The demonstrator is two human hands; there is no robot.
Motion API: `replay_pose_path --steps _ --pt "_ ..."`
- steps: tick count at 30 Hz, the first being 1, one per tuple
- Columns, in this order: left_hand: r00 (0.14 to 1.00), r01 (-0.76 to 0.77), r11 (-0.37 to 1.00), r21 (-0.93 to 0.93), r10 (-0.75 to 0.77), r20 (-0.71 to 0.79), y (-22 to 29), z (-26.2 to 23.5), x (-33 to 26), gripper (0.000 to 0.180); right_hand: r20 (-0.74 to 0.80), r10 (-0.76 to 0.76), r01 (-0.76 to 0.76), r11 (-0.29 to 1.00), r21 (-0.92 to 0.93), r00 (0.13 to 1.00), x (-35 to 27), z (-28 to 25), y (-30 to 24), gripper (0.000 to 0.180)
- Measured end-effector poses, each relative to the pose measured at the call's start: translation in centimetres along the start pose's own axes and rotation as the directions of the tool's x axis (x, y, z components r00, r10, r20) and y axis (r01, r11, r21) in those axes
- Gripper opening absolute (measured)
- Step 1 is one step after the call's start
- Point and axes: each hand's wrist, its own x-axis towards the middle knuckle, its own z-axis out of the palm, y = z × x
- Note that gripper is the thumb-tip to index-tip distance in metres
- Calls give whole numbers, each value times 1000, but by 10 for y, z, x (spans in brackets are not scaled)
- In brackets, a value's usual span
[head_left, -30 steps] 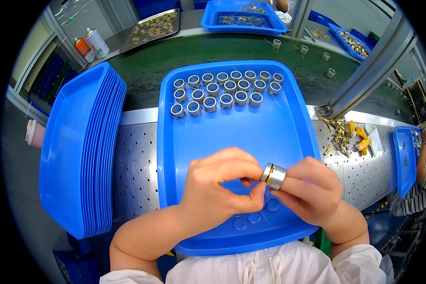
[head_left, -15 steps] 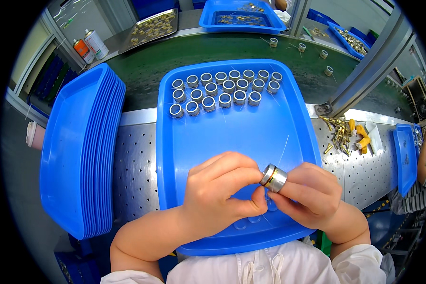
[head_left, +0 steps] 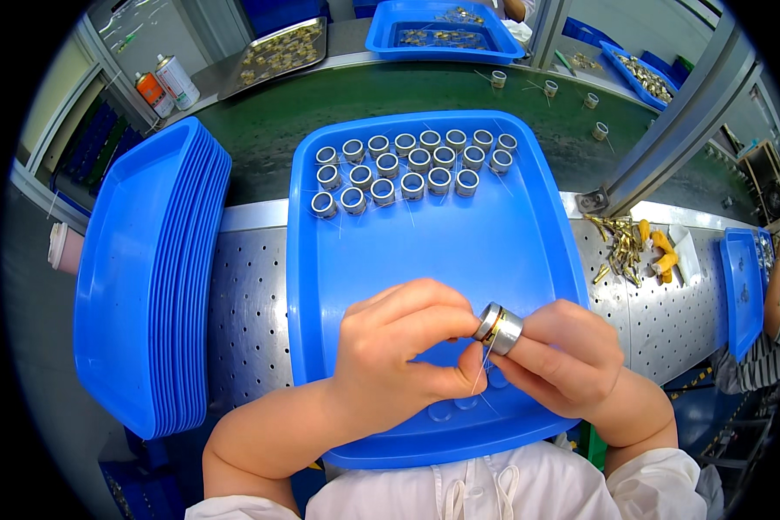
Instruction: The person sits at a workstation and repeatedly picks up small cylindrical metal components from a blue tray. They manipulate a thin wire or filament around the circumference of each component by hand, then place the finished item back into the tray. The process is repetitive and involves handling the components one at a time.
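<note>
A short silver metal ring (head_left: 509,333) with a dark groove and yellowish bands is held tilted above the near part of a large blue tray (head_left: 299,286). My right hand (head_left: 572,357) is closed on its right side, thumb and fingers gripping the wall. The curled index fingertip of my left hand (head_left: 399,351) meets the ring's left end, with the thumb just below. A fine wire (head_left: 484,368) hangs from the ring past that thumb tip; whether it is pinched is unclear. Rows of similar rings (head_left: 412,185) with thin wire ends stand at the tray's far side.
Nested blue trays (head_left: 147,286) stand at left beside a pink cup (head_left: 65,247). Beyond lies a green conveyor belt (head_left: 260,143) carrying several rings. A metal post (head_left: 676,113) rises at right, near brass pieces (head_left: 624,247) and yellow finger covers (head_left: 664,256). Another person's arm (head_left: 778,273) shows far right.
A wire that stuck up to the right above the ring no longer shows there; one now hangs by my left thumb. The thumb has lowered slightly. Rings on the belt have shifted slightly left.
</note>
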Motion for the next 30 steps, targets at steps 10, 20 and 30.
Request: replay_pose_path --steps 10,20,30 --pt "997 73 989 -132 -73 7 -2 2 2 25 53 395 -388 854 347 917 -1 -6 -2 23" --pt "989 147 969 -198 -141 42 -5 0 1 17 37 98 -99 994 41 995 5 -6 1 26" --pt "995 -83 997 4 84 -54 -3 2 0 22 96 361 -370 856 362 928 1 -6 -4 24"
